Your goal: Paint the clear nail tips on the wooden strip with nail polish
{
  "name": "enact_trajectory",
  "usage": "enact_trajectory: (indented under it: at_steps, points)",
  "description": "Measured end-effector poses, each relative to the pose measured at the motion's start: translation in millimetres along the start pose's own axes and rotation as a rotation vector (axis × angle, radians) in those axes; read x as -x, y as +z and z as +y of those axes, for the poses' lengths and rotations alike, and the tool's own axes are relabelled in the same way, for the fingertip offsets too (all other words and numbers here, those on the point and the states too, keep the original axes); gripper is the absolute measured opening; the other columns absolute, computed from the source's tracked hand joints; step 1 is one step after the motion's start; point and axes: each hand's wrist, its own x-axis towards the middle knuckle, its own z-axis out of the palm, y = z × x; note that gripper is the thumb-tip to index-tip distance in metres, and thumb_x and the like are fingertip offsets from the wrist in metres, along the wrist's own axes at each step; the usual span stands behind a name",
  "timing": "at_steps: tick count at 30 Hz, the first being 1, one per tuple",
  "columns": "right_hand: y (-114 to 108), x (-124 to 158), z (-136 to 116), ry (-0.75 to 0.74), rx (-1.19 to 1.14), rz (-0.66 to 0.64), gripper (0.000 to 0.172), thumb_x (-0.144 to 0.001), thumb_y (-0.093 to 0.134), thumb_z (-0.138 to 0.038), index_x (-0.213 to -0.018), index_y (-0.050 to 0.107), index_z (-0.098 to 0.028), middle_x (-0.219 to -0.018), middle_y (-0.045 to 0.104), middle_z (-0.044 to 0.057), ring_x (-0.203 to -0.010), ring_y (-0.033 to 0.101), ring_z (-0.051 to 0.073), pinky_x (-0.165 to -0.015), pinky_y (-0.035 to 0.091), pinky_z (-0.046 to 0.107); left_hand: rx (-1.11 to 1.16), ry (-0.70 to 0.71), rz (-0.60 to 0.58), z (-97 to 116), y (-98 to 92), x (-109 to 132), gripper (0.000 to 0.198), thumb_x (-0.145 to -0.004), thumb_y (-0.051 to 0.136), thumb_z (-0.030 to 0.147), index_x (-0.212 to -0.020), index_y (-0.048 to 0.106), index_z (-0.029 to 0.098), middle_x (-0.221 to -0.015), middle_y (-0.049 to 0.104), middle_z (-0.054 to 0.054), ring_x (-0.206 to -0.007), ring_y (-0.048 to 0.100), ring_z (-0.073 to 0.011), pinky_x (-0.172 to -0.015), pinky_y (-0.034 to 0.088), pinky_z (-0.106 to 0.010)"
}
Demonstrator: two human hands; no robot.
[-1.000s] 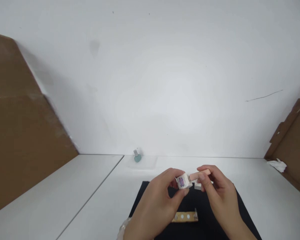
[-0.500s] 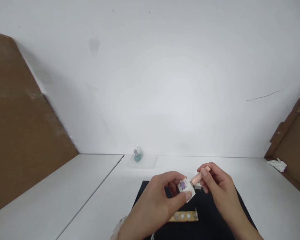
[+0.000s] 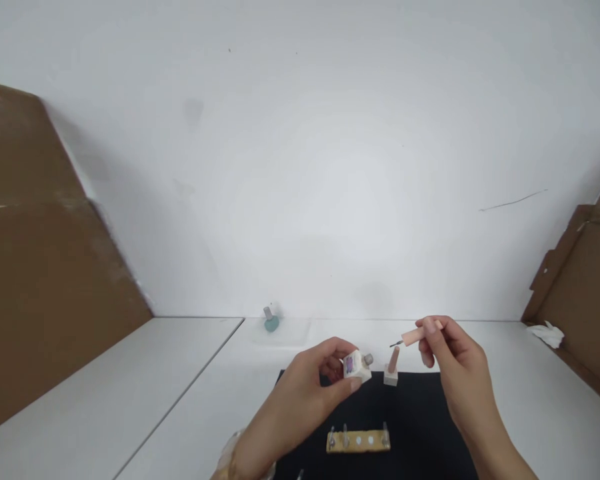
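Note:
My left hand [image 3: 325,373] is closed around a white nail polish bottle [image 3: 356,366] with a purple flower on its label; the bottle is tilted and its neck is uncovered. In my right hand [image 3: 447,343] is the pink brush cap [image 3: 414,335], pinched between thumb and fingers, its thin dark brush pointing left, apart from the bottle. Between the hands stands a second bottle with a pinkish cap [image 3: 394,361] and a pale square base. Below them lies a yellowish strip [image 3: 364,441] with clear upright pieces and white dots.
A black mat [image 3: 415,420] covers the table in front of me. At the back left a teal bottle with a grey cap [image 3: 271,321] stands by the white wall. Brown boards [image 3: 50,267] rise at both sides. Crumpled white tissue [image 3: 547,335] lies far right.
The brush cap has come out of the bottle, and my right hand has moved up and right with it. My left hand has shifted slightly left, still holding the bottle.

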Motion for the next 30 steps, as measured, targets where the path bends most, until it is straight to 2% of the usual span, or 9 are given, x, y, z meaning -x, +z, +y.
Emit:
enact_trajectory:
  at_steps: [6,9,12,16,19,21,24,30]
  points:
    - [-10.8,-3.5,-7.6,0.035,-0.09,0.006,0.039,-0.091,0.07,-0.058,-0.086,0.074,-0.02,-0.065,0.056,-0.002,-0.057,0.047,0.013,-0.057,0.044,0.025,0.036,0.0,0.001,-27.0,2.8,-5.2,0.02,-0.075,0.066,0.022,-0.096,0.066,0.022,-0.085,0.071,0.001,-0.081,0.065,-0.0194,-0.079,0.052,-0.032]
    - [-13.7,-3.0,-8.6,-0.006,-0.09,-0.05,0.039,-0.093,0.068,-0.058,-0.087,0.074,-0.02,-0.064,0.058,-0.001,-0.057,0.05,0.014,-0.058,0.046,0.025,0.021,0.023,0.113,-35.3,6.7,0.9,0.023,-0.075,0.064,0.024,-0.098,0.069,0.023,-0.089,0.074,-0.001,-0.084,0.068,-0.0213,-0.081,0.054,-0.035]
    - [-12.7,5.2,-10.8,-0.105,-0.055,-0.103,0.036,-0.095,0.066,-0.055,-0.088,0.074,-0.021,-0.064,0.063,0.001,-0.058,0.055,0.016,-0.058,0.05,0.026,0.011,0.091,0.263,-32.2,13.0,11.3,0.029,-0.078,0.063,0.025,-0.106,0.072,0.028,-0.104,0.078,-0.002,-0.091,0.071,-0.0223,-0.088,0.057,-0.037]
    - [-3.5,30.4,-15.0,-0.306,0.032,-0.052,0.025,-0.099,0.062,-0.047,-0.092,0.072,-0.025,-0.071,0.07,0.001,-0.054,0.056,0.015,-0.054,0.05,0.025,-0.038,0.233,0.421,-22.1,20.3,23.9,0.031,-0.085,0.061,0.023,-0.112,0.072,0.033,-0.119,0.079,0.001,-0.099,0.073,-0.0218,-0.093,0.06,-0.037]
    - [5.6,49.4,-12.8,-0.559,0.102,0.022,0.019,-0.101,0.06,-0.041,-0.093,0.071,-0.028,-0.075,0.071,0.002,-0.055,0.059,0.017,-0.06,0.054,0.03,-0.075,0.322,0.446,-21.7,21.2,30.1,0.033,-0.088,0.063,0.02,-0.116,0.071,0.034,-0.126,0.078,0.002,-0.102,0.074,-0.0206,-0.094,0.063,-0.035]
    - [10.8,57.0,-8.2,-0.656,0.176,0.084,0.017,-0.102,0.06,-0.039,-0.095,0.071,-0.028,-0.077,0.072,0.004,-0.062,0.065,0.021,-0.069,0.057,0.034,-0.094,0.348,0.449,-24.3,20.4,32.9,0.036,-0.089,0.064,0.018,-0.12,0.07,0.036,-0.128,0.077,0.002,-0.104,0.075,-0.0199,-0.093,0.063,-0.033]
    - [16.7,60.7,-1.0,-0.687,0.226,0.091,0.02,-0.104,0.056,-0.042,-0.097,0.069,-0.028,-0.074,0.072,0.004,-0.071,0.068,0.023,-0.078,0.057,0.036,-0.096,0.35,0.446,-27.5,19.2,36.1,0.041,-0.089,0.064,0.016,-0.125,0.068,0.036,-0.125,0.078,0.001,-0.104,0.075,-0.0197,-0.094,0.064,-0.033]
    - [22.7,58.2,2.7,-0.729,0.232,0.045,0.018,-0.107,0.052,-0.04,-0.103,0.067,-0.029,-0.082,0.078,0.001,-0.072,0.069,0.019,-0.088,0.053,0.036,-0.094,0.316,0.426,-31.0,18.5,39.5,0.042,-0.088,0.064,0.013,-0.124,0.069,0.034,-0.125,0.077,0.0,-0.111,0.074,-0.0207,-0.1,0.062,-0.035]
